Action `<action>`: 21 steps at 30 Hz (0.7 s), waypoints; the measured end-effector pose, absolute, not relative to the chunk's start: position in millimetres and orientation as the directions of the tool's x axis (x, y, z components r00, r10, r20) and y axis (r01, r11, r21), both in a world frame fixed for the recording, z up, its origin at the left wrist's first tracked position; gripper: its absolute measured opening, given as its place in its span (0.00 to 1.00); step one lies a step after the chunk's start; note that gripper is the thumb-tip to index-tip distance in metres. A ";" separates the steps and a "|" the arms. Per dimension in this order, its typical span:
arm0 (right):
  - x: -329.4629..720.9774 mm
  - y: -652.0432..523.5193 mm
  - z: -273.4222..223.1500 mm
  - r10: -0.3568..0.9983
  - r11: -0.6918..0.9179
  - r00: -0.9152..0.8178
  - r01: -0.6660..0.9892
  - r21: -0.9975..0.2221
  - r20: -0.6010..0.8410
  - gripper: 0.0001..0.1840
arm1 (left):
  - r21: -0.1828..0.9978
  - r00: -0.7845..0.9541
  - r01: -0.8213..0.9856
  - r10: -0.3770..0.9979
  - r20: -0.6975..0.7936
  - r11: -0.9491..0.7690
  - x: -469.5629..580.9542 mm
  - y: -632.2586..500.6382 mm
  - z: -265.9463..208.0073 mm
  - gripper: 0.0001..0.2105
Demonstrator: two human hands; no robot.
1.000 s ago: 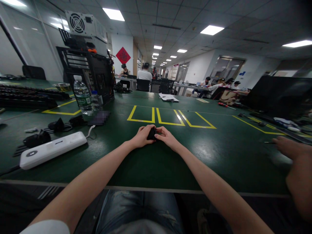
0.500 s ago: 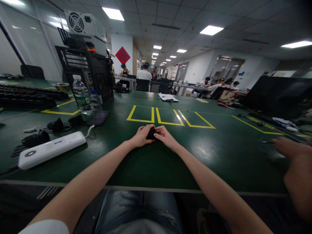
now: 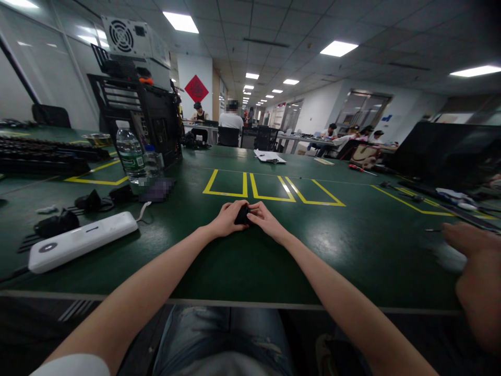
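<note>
A small black object (image 3: 241, 215) sits between my two hands, low over the green table (image 3: 250, 266); its kind is too dark and covered to make out. My left hand (image 3: 229, 218) is closed on it, with thumb and fingers bent round its left side. From the right, my right hand (image 3: 264, 216) grips it with thumb and fingertips. Just beyond my hands, yellow tape outlines (image 3: 273, 198) mark the tabletop.
To the left lie a white power strip (image 3: 84, 241), black plugs (image 3: 57, 222) and a water bottle (image 3: 131, 154) beside a black computer case (image 3: 156, 120). At right are a co-worker's hand (image 3: 465, 237), a monitor (image 3: 438, 151) and a screwdriver (image 3: 362, 169). Papers (image 3: 270, 156) lie farther back.
My hands keep the same hold on the black object in the same spot. The co-worker's hand at the right edge has shifted slightly to the right.
</note>
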State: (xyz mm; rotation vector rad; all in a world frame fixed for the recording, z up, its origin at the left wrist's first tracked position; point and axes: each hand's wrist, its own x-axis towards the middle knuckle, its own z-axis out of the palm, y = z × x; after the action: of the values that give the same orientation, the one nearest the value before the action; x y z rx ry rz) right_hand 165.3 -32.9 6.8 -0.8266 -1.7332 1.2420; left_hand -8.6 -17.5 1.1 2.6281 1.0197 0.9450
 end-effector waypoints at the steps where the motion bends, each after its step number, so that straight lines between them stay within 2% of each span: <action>1: 165.0 -32.8 6.8 0.866 0.301 -0.432 0.045 -0.953 0.253 0.12 | 0.365 0.564 0.551 0.657 0.500 -0.751 -8.5 -16.9 0.6 0.29; 11: 163.4 -30.0 6.2 0.898 0.261 -0.386 0.085 -0.962 0.210 0.18 | 0.365 0.558 0.554 0.659 0.505 -0.749 -7.6 -14.7 -1.6 0.29; 21: 166.7 -33.7 8.5 0.863 0.266 -0.457 0.044 -0.963 0.217 0.20 | 0.371 0.565 0.548 0.659 0.497 -0.750 -8.8 -18.1 1.9 0.28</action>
State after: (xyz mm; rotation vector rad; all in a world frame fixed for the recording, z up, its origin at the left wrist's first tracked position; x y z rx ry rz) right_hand 166.7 -33.7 8.5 -0.8344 -1.7327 1.2832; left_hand -8.8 -18.1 1.9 2.6206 1.0199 0.9420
